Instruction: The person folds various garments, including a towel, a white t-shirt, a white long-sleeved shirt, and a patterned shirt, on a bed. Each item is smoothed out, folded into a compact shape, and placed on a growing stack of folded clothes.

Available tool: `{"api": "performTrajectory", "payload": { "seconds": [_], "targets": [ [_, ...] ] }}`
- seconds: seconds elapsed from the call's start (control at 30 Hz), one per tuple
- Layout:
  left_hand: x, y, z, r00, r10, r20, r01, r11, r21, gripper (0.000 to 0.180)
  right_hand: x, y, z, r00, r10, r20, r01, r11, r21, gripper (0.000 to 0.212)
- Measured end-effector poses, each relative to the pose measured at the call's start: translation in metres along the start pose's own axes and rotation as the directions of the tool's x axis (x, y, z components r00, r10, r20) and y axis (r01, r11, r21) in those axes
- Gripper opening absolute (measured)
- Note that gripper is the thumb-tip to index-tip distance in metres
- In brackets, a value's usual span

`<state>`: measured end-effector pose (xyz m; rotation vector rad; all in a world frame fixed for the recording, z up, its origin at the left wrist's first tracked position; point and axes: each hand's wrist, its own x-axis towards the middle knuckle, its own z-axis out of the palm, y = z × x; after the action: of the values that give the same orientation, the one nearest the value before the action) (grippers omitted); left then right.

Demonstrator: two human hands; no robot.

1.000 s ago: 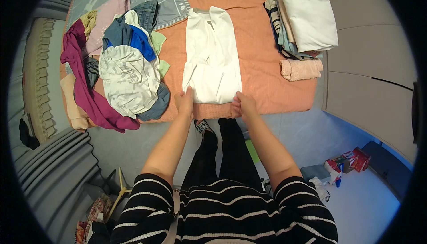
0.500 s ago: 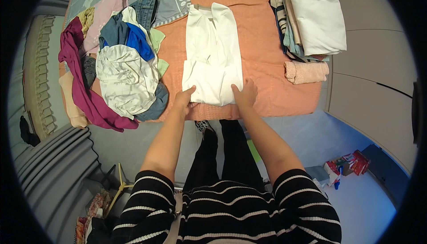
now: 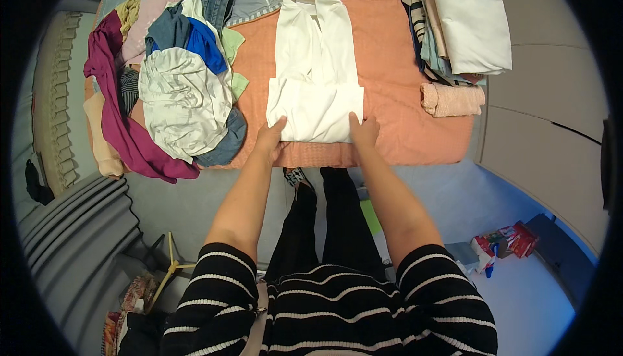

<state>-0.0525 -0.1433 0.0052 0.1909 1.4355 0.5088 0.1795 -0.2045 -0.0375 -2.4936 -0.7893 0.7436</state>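
Observation:
A white collared shirt (image 3: 316, 106) lies lengthwise on the orange bedspread (image 3: 389, 77), its collar at the far end and its near part folded up into a wider flap. My left hand (image 3: 268, 138) grips the near left corner of that flap, thumb on top and fingers underneath. At the near right corner my right hand (image 3: 365, 132) pinches the cloth the same way. The fingers beneath the shirt are partly hidden. The folded near edge is nearly straight between both hands.
A heap of loose clothes, with a patterned white garment (image 3: 185, 106) and a magenta one (image 3: 123, 122), covers the bed's left side. At the right stand a folded clothes stack (image 3: 470, 28) and a rolled pink cloth (image 3: 452, 99). Beige cabinets (image 3: 538, 90) border the right.
My hands have moved apart slightly, drawing the shirt's near flap wider and its lower edge straighter. The whole view has shifted a little.

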Motion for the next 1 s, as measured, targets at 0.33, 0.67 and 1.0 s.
{"api": "performTrajectory", "payload": {
  "seconds": [0.33, 0.67, 1.0],
  "targets": [
    [-0.075, -0.042, -0.028, 0.996, -0.091, 0.022, 0.085, 0.977, 0.195, 0.044, -0.074, -0.002, -0.092, 0.695, 0.283, 0.661, -0.636, 0.67, 0.383, 0.022],
    [-0.088, 0.006, -0.013, 0.982, -0.08, 0.171, 0.102, 0.987, -0.124, 0.039, -0.047, -0.046, -0.116, 0.634, 0.052, 0.772, -0.734, 0.356, 0.579, 0.018],
    [0.013, -0.023, -0.021, 0.843, 0.439, -0.312, -0.344, 0.885, 0.314, 0.046, -0.006, -0.002, -0.022, 0.936, -0.191, 0.298, 0.062, 0.918, 0.393, 0.049]
  ]
}}
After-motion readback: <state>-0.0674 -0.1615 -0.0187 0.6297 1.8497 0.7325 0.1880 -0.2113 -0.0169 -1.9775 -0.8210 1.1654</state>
